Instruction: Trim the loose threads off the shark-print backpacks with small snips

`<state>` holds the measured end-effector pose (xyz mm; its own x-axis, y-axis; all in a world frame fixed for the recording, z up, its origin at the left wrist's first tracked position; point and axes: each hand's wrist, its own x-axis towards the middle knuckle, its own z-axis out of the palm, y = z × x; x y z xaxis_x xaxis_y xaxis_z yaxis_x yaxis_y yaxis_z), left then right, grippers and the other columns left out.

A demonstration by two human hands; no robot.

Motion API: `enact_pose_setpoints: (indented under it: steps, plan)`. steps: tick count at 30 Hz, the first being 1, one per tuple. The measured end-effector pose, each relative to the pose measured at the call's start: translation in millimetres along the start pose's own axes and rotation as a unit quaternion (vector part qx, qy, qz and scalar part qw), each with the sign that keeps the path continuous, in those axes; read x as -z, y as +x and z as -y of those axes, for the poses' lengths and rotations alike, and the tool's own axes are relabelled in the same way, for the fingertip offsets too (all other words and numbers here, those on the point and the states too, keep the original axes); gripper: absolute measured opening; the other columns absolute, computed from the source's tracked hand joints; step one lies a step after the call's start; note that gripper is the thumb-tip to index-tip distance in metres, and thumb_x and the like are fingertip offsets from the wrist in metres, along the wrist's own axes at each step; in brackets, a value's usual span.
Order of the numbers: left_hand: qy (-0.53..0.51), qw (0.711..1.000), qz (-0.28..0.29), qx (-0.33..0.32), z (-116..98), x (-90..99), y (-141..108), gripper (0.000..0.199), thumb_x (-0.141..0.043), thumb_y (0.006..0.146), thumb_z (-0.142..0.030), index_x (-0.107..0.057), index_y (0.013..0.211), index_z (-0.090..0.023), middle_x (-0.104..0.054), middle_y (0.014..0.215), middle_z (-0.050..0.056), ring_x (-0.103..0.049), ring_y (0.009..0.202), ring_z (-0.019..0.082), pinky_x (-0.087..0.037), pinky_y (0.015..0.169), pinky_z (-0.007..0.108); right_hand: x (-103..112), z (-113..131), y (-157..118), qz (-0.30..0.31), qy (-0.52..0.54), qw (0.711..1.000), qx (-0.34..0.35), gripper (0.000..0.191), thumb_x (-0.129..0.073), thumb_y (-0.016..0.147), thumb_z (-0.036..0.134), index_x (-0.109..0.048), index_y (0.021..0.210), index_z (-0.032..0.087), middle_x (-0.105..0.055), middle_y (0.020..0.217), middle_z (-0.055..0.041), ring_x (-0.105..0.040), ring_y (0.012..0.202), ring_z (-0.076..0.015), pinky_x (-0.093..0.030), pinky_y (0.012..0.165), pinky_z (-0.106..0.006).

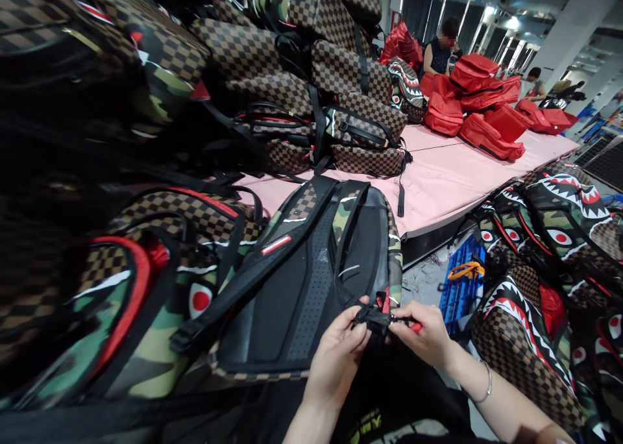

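A backpack (311, 288) lies with its black padded back panel and shoulder straps facing up, its edges in brown check and camouflage. At its lower right corner, my left hand (338, 350) is closed, pinching a bunched black strap (372, 317) between thumb and fingers. Close beside it, my right hand (426, 333) is closed around a small black and red object (415, 327), its tip at the strap. Most of that object is hidden by the fingers, so its kind cannot be made out. A bracelet sits on my right wrist.
Checked backpacks (350, 74) are piled high behind and to the left. Red bags (487, 106) lie farther along the pink table (452, 184), near another person (438, 51). At right, more shark-mouth backpacks (525, 327) and a blue crate (460, 282) stand below table height.
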<state>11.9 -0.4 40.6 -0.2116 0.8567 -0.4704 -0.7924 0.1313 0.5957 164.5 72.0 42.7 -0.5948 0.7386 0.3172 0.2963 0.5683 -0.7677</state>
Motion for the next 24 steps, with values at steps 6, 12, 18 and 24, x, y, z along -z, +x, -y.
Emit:
enact_pose_setpoints:
  steps: [6,12,18,24]
  plan:
    - [0.029,0.999,-0.001,-0.013,1.9,3.2,3.0,0.038,-0.080,0.051,-0.022,-0.067,0.086,-0.016,-0.063,0.071,0.000,-0.053,0.055,0.008,-0.040,0.051,0.019,1.1,3.5,4.0,0.021,0.010,0.999,0.033,0.015,-0.058,0.081,0.032,-0.063,0.087,0.019,-0.068,0.076,-0.0053,-0.062,0.064,-0.0144,-0.045,0.059,-0.024]
    - [0.016,1.000,-0.005,-0.008,0.8,-0.9,2.7,0.038,-0.082,0.047,-0.022,-0.068,0.082,-0.017,-0.066,0.078,0.001,-0.057,0.061,0.009,-0.044,0.056,0.018,3.4,5.1,4.3,0.028,0.012,0.999,0.040,0.014,-0.057,0.082,0.030,-0.063,0.087,0.018,-0.067,0.074,-0.0048,-0.061,0.061,-0.0134,-0.045,0.057,-0.023]
    - [0.013,1.000,0.004,-0.004,-0.8,-4.8,0.0,0.032,-0.083,0.045,-0.022,-0.069,0.073,-0.016,-0.069,0.090,0.002,-0.062,0.072,0.013,-0.048,0.069,0.021,3.3,8.1,5.7,0.025,0.000,0.998,0.054,0.014,-0.057,0.083,0.030,-0.062,0.086,0.018,-0.068,0.075,-0.0056,-0.063,0.064,-0.0138,-0.046,0.059,-0.022]
    - [0.014,1.000,0.003,-0.011,-0.6,-5.7,-0.8,0.029,-0.083,0.046,-0.022,-0.069,0.071,-0.015,-0.070,0.091,0.002,-0.062,0.068,0.011,-0.048,0.067,0.019,3.7,9.6,6.6,0.001,-0.017,0.995,0.101,0.013,-0.056,0.083,0.029,-0.060,0.087,0.018,-0.069,0.076,-0.0059,-0.065,0.066,-0.0141,-0.047,0.060,-0.021]
